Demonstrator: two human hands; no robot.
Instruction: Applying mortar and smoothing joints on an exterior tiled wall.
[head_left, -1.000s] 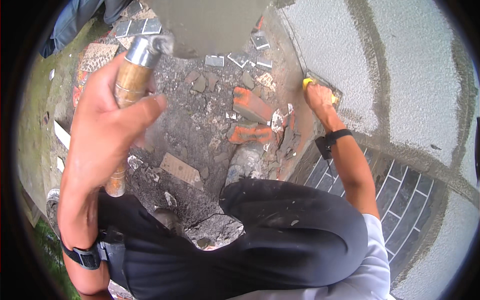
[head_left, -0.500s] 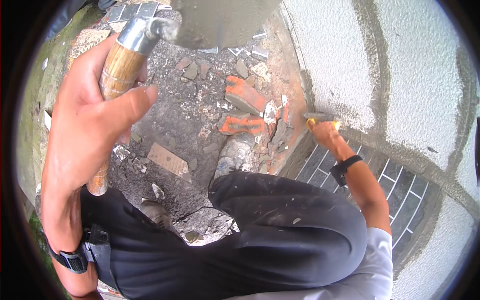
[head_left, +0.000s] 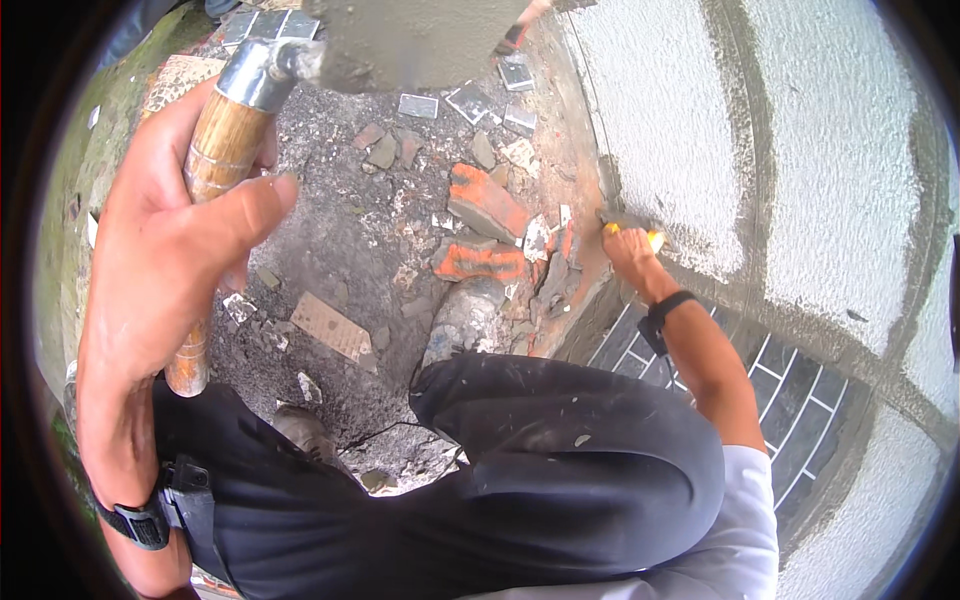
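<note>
My left hand (head_left: 175,230) is closed round the wooden handle (head_left: 230,140) of a tool with a metal collar, its broad blade (head_left: 400,40) at the top of the view coated in grey mortar. My right hand (head_left: 630,250) grips a trowel with a yellow handle (head_left: 655,240), its blade against the lower part of the rough white wall (head_left: 680,120), beside a grey mortar band (head_left: 760,150). Below that band is a panel of dark tiles with white joints (head_left: 795,400).
Broken orange bricks (head_left: 485,205), grey tile pieces (head_left: 470,105) and rubble lie on the rough ground (head_left: 350,240). My dark-trousered knee (head_left: 580,450) and a dusty shoe (head_left: 300,430) are below. Dark blue fabric (head_left: 125,40) shows at the top left edge.
My left hand and its tool have shifted left in the view. My right hand went down along the wall, then slightly up and left in the last half second, still holding the trowel.
</note>
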